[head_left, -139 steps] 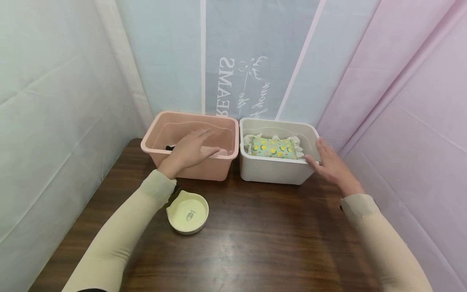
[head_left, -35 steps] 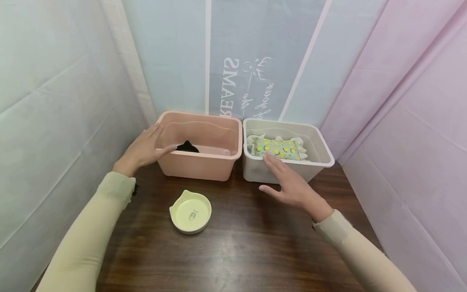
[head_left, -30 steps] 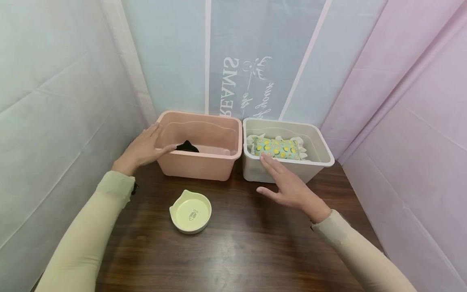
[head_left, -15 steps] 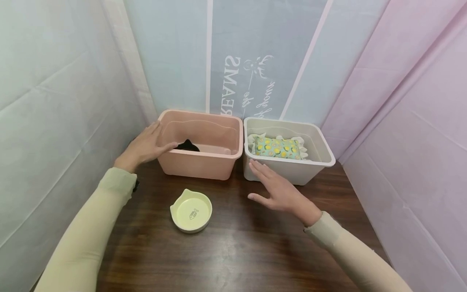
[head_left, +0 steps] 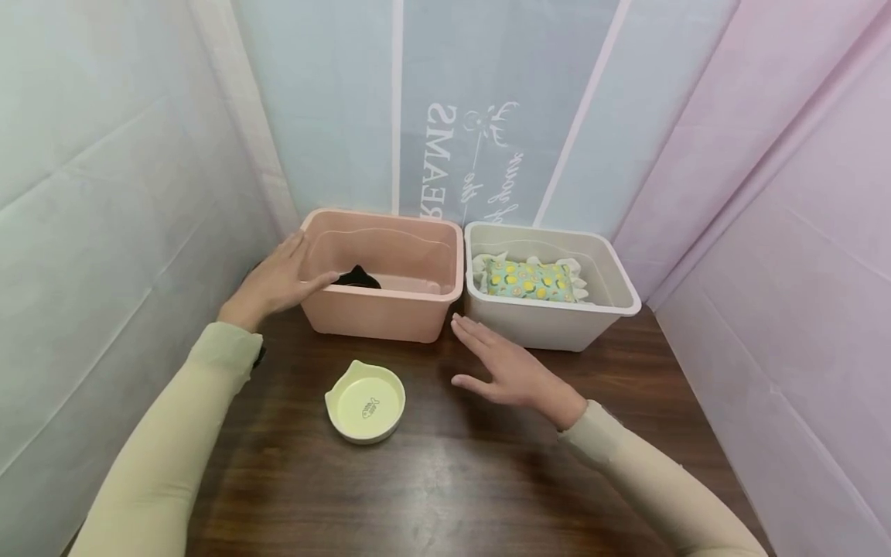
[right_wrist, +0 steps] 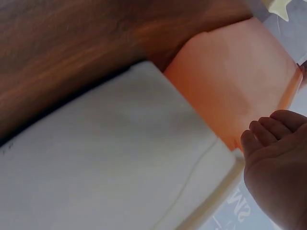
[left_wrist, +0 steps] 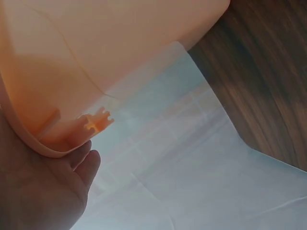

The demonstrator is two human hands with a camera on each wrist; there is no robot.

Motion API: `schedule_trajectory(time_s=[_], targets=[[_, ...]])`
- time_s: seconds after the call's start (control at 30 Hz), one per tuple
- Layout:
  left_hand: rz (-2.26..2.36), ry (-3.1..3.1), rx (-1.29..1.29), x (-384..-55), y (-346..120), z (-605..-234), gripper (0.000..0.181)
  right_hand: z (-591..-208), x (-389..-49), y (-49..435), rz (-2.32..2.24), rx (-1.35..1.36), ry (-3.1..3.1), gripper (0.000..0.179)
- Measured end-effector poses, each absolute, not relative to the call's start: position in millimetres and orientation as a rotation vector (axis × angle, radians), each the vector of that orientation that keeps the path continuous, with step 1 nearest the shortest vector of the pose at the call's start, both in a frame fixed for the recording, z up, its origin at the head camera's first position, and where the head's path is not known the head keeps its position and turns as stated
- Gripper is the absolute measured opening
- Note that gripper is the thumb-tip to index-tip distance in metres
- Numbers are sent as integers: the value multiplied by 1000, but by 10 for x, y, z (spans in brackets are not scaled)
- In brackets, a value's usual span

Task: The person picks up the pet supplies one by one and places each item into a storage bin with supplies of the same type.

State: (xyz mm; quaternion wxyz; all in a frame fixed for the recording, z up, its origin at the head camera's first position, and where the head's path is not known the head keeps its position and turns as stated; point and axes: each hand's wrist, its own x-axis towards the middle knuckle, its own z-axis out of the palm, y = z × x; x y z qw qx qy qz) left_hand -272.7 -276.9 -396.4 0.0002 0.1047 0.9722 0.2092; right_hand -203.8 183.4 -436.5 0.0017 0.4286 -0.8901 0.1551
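At the left end of the pink plastic bin [head_left: 376, 319], my left hand [head_left: 274, 277] lies against the rim with fingers extended and thumb over the front corner. The left wrist view has that hand's fingertips [left_wrist: 88, 167] on the rim's outer side. My right hand [head_left: 506, 370], fingers straight and holding nothing, hovers before the gap between the pink bin and the white bin [head_left: 532, 325]. A black object with a pointed ear [head_left: 358, 276] lies inside the pink bin, partly hidden by its front wall. A lemon-print cushion [head_left: 530, 280] with white ruffles fills part of the white bin.
A pale yellow cat-ear bowl [head_left: 365, 404] with a fish drawing sits on the dark wooden table [head_left: 445, 480], in front of the pink bin. Fabric curtains [head_left: 501, 62] stand close behind the bins and along both sides.
My left hand has gone from above the pink bin to its left rim, uncovering the black object. My right hand has slid left from the white bin's right end to the gap between the bins.
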Motion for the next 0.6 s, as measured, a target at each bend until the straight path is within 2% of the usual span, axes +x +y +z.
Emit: schedule_trajectory(time_s=[0.2, 0.6], targets=[[657, 3055, 328, -2719, -2764, -3955, 114, -4526, -2055, 1736, 487, 1436, -2778, 93], [641, 3039, 318, -2716, -2767, -3915, 113, -4777, -2002, 1436, 550, 1608, -2767, 114]])
